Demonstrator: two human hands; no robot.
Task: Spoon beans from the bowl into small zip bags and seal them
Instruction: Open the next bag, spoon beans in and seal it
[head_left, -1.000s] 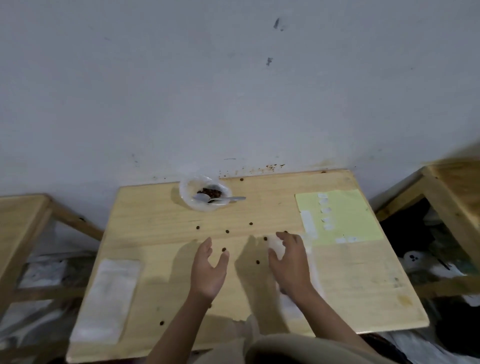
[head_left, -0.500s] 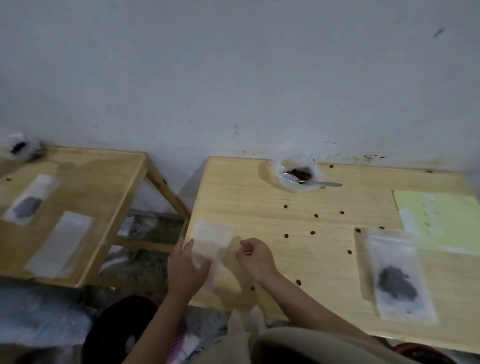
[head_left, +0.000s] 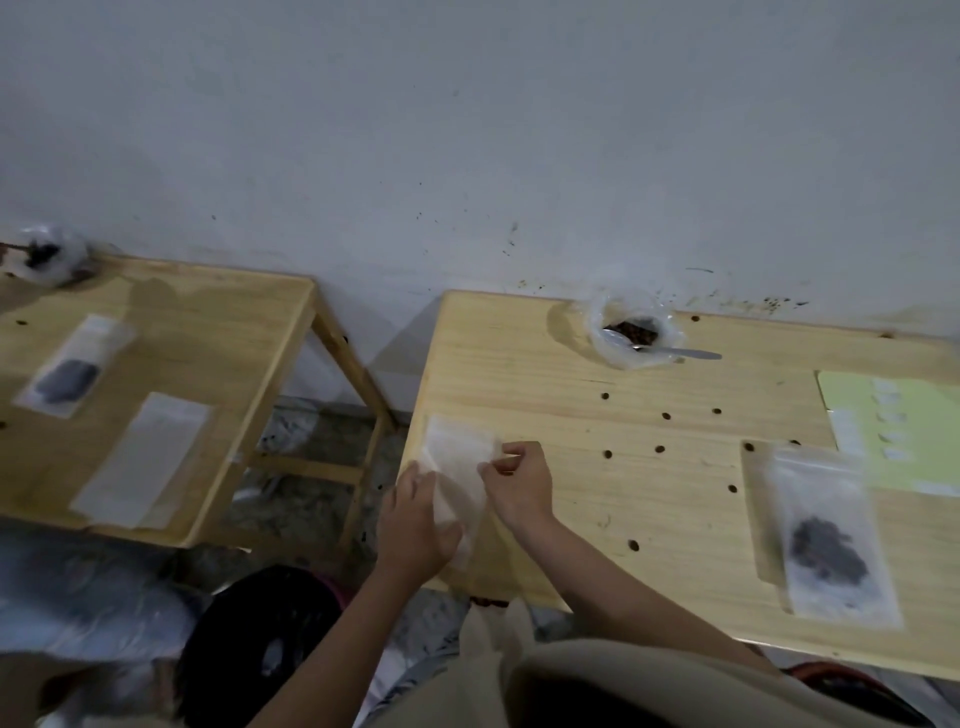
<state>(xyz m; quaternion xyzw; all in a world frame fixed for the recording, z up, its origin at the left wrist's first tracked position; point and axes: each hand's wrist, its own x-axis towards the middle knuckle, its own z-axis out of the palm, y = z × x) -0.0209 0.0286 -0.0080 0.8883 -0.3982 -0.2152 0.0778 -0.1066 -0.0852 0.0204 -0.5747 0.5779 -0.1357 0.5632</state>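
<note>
An empty zip bag (head_left: 456, 470) is held over the near left corner of the table (head_left: 571, 415), at the table's left edge and partly past its front edge. It is pinched at its right side by the curled fingers of the right hand (head_left: 517, 480), while the left hand (head_left: 413, 525) grips its lower left part with the thumb laid across the plastic; the bag's lower end is hidden behind that hand, and its mouth cannot be made out through the blur. The bowl (head_left: 631, 332) is seen at the far edge of the table, against the wall, with dark beans (head_left: 635, 328) inside and a spoon (head_left: 670, 351) resting in it, the handle pointing right over the rim. Loose beans (head_left: 660, 448) are scattered over the middle of the table, between the bowl and the hands. A filled bag (head_left: 826, 535) lies flat near the table's right front, well apart from the hands, its contents only a dark smear. A pale green sheet (head_left: 904, 431) at the table's right side is cut off by the frame. Bare wood is left between the hands and the filled bag. To the left of the table, across a gap of floor, a second table (head_left: 218, 332) carries two more bags, indistinct.
</note>
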